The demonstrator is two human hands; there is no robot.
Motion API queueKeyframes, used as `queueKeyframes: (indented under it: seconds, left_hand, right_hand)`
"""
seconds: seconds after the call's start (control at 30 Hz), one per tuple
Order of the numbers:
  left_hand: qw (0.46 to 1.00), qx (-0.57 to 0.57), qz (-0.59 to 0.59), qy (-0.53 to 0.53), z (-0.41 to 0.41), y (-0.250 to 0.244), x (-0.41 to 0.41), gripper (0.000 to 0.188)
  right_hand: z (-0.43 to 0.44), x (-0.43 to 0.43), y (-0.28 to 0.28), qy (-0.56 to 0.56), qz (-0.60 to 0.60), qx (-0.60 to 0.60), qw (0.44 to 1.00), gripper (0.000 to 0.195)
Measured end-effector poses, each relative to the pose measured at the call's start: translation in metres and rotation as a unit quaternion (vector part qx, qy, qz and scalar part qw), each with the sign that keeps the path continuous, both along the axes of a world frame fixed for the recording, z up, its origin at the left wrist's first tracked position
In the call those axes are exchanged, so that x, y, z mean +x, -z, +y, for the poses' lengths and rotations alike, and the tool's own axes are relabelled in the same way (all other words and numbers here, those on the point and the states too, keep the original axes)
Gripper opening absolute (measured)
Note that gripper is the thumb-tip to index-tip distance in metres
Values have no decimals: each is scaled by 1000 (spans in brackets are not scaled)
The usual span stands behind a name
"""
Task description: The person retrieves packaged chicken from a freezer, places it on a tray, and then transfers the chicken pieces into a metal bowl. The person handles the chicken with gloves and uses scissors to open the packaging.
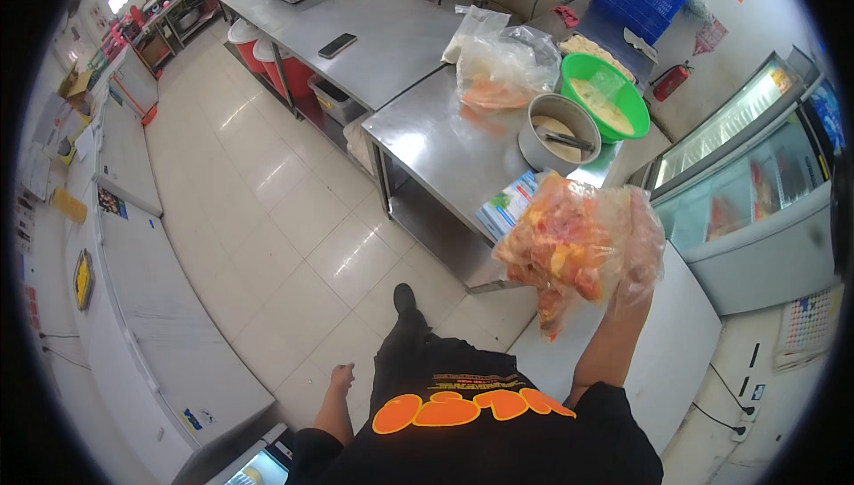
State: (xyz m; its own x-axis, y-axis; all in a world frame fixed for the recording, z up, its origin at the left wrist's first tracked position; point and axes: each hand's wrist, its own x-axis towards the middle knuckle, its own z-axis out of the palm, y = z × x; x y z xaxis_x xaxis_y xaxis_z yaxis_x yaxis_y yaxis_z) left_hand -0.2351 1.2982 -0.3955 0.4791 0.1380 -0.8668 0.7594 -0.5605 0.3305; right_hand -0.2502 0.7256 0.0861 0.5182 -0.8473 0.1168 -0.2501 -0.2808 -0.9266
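Observation:
My right hand grips a clear plastic bag of raw meat pieces, probably chicken. Plastic film covers much of that hand, so its fingers are hard to make out. The bag is held up in front of the near corner of a steel table, partly hiding a printed blue-and-white packet. Low beside my body, over the tiled floor, my left hand hangs with its fingers curled and nothing visible in it.
On the table are a metal pot with a utensil inside, a green basin and clear plastic bags. A phone lies farther off. White chest freezers line the left; a glass-door fridge stands right.

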Motion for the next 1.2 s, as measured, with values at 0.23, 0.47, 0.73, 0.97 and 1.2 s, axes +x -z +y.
queueKeyframes:
  seconds: [0.23, 0.47, 0.73, 0.97, 1.2]
  left_hand:
    - [997, -3, -74, -23, -28, -31, 172, 47]
    - [990, -3, -119, -80, -54, -63, 307, 49]
    - [985, -60, -100, -125, -147, -112, 352, 49]
    - [927, -167, -336, 12, -297, -148, 512, 35]
    - [853, -302, -410, 115, -417, -206, 658, 32]
  right_hand:
    - [-19, 168, -18, -59, -135, -18, 989, 28]
    - [-49, 298, 6, -116, -106, 39, 987, 28]
    - [-113, 354, -7, -49, -111, 83, 989, 27]
    - [-135, 365, -60, 69, -155, 107, 980, 26]
    - [-131, 391, -82, 99, -104, 126, 982, 26]
